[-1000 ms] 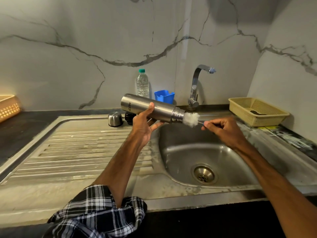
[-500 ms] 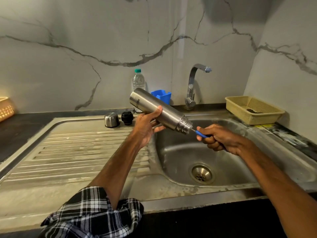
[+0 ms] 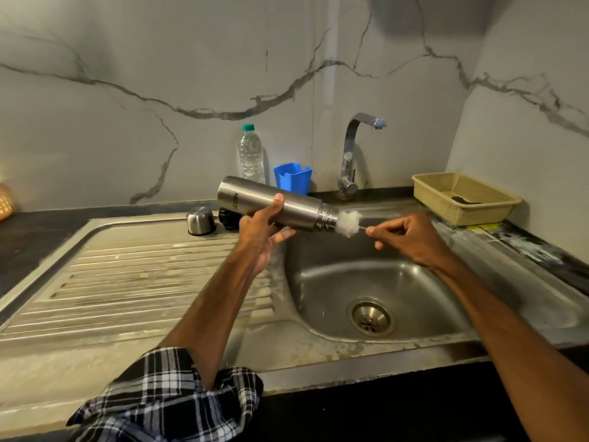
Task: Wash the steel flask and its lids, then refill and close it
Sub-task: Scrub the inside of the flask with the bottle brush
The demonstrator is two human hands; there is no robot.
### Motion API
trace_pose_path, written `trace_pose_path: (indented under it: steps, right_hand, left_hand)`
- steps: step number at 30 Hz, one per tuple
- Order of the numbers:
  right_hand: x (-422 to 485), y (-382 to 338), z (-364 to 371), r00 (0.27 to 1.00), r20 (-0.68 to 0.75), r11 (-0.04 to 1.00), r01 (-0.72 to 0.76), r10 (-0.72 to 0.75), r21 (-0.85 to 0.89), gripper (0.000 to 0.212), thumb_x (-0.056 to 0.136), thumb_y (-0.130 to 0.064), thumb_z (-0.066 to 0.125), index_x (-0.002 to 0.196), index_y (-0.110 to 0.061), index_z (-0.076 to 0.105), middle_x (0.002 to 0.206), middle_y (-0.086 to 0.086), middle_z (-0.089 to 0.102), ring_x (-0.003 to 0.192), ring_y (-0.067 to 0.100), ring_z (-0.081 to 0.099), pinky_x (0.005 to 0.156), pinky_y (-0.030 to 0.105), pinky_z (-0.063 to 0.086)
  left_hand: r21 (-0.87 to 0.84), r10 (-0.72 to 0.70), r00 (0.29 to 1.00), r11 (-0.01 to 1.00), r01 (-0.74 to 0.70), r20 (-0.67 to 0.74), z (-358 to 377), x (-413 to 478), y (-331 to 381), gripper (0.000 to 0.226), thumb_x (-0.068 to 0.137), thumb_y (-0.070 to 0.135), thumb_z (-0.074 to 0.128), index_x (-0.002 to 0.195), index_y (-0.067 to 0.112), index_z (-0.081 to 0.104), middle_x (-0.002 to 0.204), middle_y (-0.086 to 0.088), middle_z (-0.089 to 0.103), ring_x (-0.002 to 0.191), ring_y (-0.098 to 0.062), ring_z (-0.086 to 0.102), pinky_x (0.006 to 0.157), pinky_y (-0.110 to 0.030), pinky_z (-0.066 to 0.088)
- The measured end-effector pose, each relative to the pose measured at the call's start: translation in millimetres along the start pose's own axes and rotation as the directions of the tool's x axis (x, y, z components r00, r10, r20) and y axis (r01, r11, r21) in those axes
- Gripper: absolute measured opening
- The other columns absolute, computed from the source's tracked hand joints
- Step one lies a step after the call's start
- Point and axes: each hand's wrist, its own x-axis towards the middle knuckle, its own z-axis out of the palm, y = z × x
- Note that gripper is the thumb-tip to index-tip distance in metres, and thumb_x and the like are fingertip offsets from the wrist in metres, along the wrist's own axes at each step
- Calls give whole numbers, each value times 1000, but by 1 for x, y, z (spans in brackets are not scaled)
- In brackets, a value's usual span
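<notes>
L hand [image 3: 259, 232] grips flask [image 3: 302, 210] w/ "MILTON" logo; R hand [image 3: 411, 237] pinches foamy brush [image 3: 349, 223] at mouth.

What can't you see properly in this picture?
Head view:
Inside of the flask: hidden by its own steel wall.
Handle of the brush: wrapped in the right hand; bristles blurred.
Most of the black lid: behind the left hand.
The dark thing in the yellow basket: too small to name.

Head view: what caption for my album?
Left hand holds the steel flask; right hand pinches a bottle brush at its mouth.
</notes>
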Motion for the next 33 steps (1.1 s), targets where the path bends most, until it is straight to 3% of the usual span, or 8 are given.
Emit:
trace_pose_path:
  steps: [3,8,13,17,23,25,28,33]
  right_hand:
    - [1,-6,22,993,-48,992,102,-106,-71,17,83,-23,78,98,-15,78,82,-4,76,75,9,72,76,31,60]
    - [-2,1,0,948,-237,977,194,-211,-92,26,75,-22,85,99,-15,78,89,-5,76,78,-1,71,76,14,56]
    - [-6,-10,31,902,-255,931,305,-349,-200,28,76,-19,86,102,-14,77,91,1,78,77,8,72,72,31,61]
    - [-5,4,7,902,-282,944,297,-326,-143,27,76,-23,85,101,-14,79,92,-2,77,81,3,73,78,27,61]
    - [-3,-4,32,947,-159,955,257,-280,-148,16,85,-25,77,99,-18,78,85,-3,76,74,6,71,71,28,59]
    - [2,7,18,983,-58,981,171,-176,-87,10,88,-31,73,91,-23,79,79,-1,76,74,18,71,73,40,60]
    - [3,17,7,992,-5,991,126,-126,-36,24,90,-42,68,78,-24,79,73,10,74,75,37,67,76,53,56]
    - [0,6,15,983,-16,982,183,-184,-57,28,93,-38,65,73,-23,77,65,5,71,64,32,63,66,47,54]
  left_hand:
    - [40,-36,999,999,35,13,12,-5,-9,65,85,16,80,139,3,46,124,-20,68,105,-32,72,66,-40,62]
    - [-48,-2,999,999,0,-47,1,3,2,72,81,18,83,139,0,43,127,-23,66,108,-36,70,67,-42,62]
    - [21,-38,999,999,38,-10,16,-7,-8,64,86,18,79,138,2,47,122,-19,69,107,-33,71,70,-42,64]
    - [-56,24,999,998,-25,-23,0,2,8,68,84,16,81,138,-2,44,124,-23,67,106,-35,72,69,-43,62]
    - [5,5,1000,1000,-5,27,3,-7,2,62,87,17,77,139,2,47,124,-20,68,107,-33,72,71,-43,63]
    - [12,30,999,999,-30,32,-2,-5,7,60,87,16,77,138,1,48,126,-21,67,109,-33,71,75,-45,63]
    - [14,21,999,1000,-22,43,-4,-4,7,64,87,18,77,140,2,45,128,-22,66,111,-33,70,74,-44,63]
    - [63,-19,995,998,13,101,2,-6,3,56,91,17,73,139,5,47,126,-19,67,108,-31,71,79,-44,63]
